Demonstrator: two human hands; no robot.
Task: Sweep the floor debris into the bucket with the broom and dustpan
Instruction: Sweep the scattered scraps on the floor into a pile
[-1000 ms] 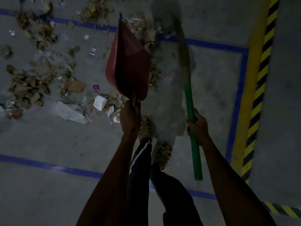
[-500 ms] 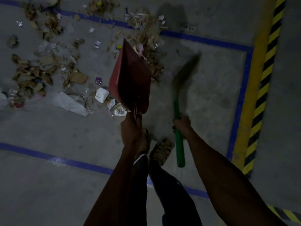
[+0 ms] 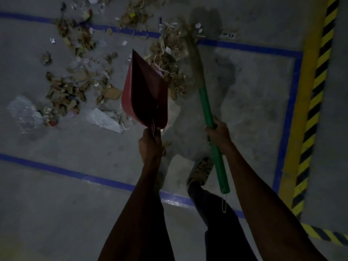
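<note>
Since half-second back, broom (image 3: 205,102) bristles swing forward into debris (image 3: 169,68) just right of dustpan (image 3: 146,97). We judge task early: litter spread wide left of dustpan, across blue floor line (image 3: 244,47); pan looks empty, raised on edge; bucket not in view. Left hand (image 3: 150,146) fingers curl tight round dustpan handle below pan. Right hand (image 3: 218,137), right of dustpan, fingers wrap green broom handle. Nearly all sweeping left.
</note>
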